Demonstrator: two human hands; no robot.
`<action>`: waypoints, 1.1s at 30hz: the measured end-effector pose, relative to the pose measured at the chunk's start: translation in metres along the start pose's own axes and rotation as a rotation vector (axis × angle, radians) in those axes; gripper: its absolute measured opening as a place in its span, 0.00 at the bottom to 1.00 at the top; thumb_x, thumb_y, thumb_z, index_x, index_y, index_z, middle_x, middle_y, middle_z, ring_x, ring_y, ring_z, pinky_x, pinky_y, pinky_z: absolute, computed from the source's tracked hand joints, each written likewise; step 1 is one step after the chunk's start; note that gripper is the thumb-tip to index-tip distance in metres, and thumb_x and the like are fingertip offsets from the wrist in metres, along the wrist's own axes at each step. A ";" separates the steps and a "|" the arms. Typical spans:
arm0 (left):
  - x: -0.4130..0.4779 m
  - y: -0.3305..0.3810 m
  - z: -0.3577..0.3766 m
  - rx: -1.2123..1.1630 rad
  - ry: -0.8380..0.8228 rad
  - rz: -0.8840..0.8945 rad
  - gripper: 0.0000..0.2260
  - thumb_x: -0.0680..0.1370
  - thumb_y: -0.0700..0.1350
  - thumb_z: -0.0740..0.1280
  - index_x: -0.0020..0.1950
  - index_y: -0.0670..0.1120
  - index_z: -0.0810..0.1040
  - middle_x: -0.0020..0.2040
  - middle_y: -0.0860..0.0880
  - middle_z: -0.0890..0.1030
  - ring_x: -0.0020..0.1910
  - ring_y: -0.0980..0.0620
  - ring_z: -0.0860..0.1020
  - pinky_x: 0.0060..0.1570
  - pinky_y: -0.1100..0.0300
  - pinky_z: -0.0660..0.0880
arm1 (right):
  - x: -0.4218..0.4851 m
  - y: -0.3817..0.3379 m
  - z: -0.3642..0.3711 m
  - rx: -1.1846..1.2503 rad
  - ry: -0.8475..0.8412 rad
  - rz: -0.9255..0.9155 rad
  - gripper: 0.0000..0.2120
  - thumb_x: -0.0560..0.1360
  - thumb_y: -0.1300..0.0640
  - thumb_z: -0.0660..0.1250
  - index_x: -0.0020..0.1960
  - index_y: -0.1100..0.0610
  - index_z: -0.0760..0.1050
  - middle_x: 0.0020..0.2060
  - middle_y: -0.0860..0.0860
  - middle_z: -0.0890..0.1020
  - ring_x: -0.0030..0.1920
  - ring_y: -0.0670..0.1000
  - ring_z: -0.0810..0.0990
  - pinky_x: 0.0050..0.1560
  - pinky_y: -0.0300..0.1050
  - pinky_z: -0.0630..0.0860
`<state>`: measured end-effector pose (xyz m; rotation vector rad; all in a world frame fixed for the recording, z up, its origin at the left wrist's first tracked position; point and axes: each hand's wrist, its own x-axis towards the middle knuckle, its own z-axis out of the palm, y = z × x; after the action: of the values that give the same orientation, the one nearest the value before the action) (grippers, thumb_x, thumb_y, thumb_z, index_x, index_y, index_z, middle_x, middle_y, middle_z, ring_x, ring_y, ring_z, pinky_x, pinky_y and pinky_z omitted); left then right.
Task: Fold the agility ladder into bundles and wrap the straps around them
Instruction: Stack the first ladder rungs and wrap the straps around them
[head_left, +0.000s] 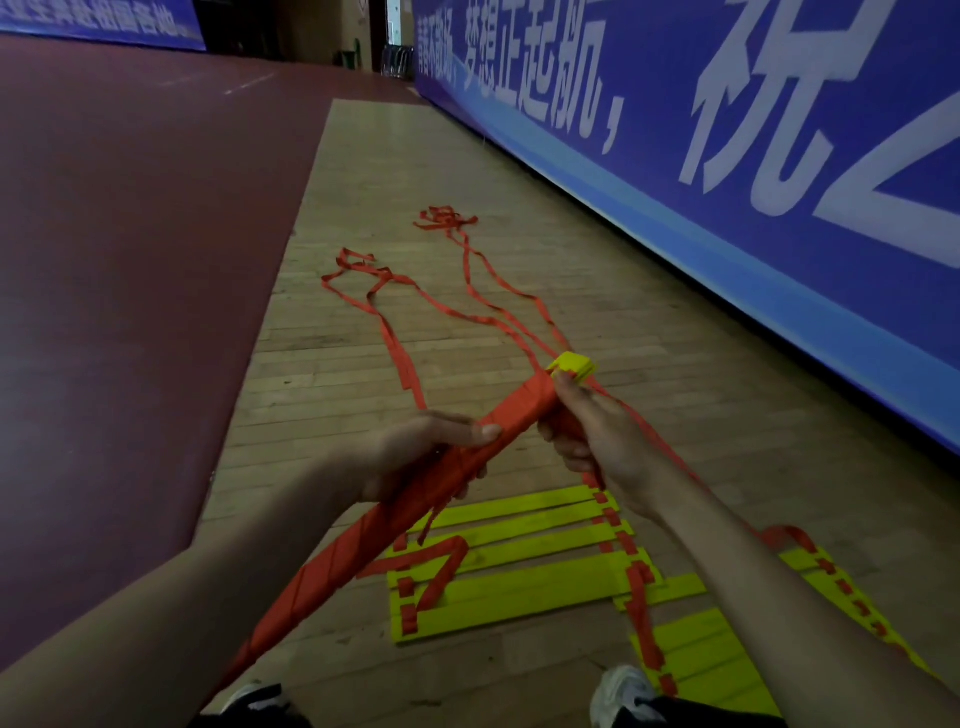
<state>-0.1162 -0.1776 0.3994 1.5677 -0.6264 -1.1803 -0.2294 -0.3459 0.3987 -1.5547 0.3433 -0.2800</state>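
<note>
A long bundle of yellow rungs, wound almost fully in red strap, runs from lower left up to the middle; only its yellow tip shows. My left hand grips the bundle at its middle, thumb on top. My right hand holds the bundle near the tip and pinches the red strap there. Loose red straps trail away over the wooden floor. Below my hands lie flat stacks of yellow ladder rungs joined by red straps.
A blue banner wall runs along the right side. A dark red floor area lies to the left of the wooden strip. My shoes show at the bottom edge.
</note>
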 end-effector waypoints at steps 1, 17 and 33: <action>0.001 0.000 0.001 0.010 0.020 0.003 0.10 0.74 0.48 0.68 0.48 0.42 0.76 0.36 0.45 0.79 0.30 0.50 0.77 0.30 0.60 0.74 | 0.001 0.003 0.001 -0.011 -0.001 0.007 0.18 0.82 0.48 0.54 0.40 0.58 0.69 0.29 0.52 0.73 0.22 0.44 0.60 0.23 0.37 0.53; 0.014 -0.012 0.012 0.877 0.432 0.319 0.11 0.77 0.51 0.68 0.51 0.45 0.74 0.37 0.47 0.76 0.35 0.48 0.75 0.36 0.56 0.69 | 0.007 0.020 0.006 0.068 0.151 0.221 0.16 0.84 0.54 0.51 0.41 0.58 0.68 0.31 0.53 0.70 0.18 0.41 0.61 0.18 0.32 0.56; 0.026 -0.027 0.026 1.575 0.465 0.434 0.18 0.81 0.53 0.58 0.70 0.51 0.63 0.58 0.47 0.71 0.45 0.41 0.79 0.42 0.50 0.78 | 0.012 0.022 0.013 0.245 0.316 0.374 0.13 0.79 0.50 0.64 0.42 0.59 0.75 0.36 0.56 0.80 0.38 0.52 0.78 0.37 0.48 0.78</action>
<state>-0.1342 -0.2018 0.3652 2.5844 -1.6412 0.2769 -0.2141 -0.3391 0.3761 -1.1768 0.8067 -0.2620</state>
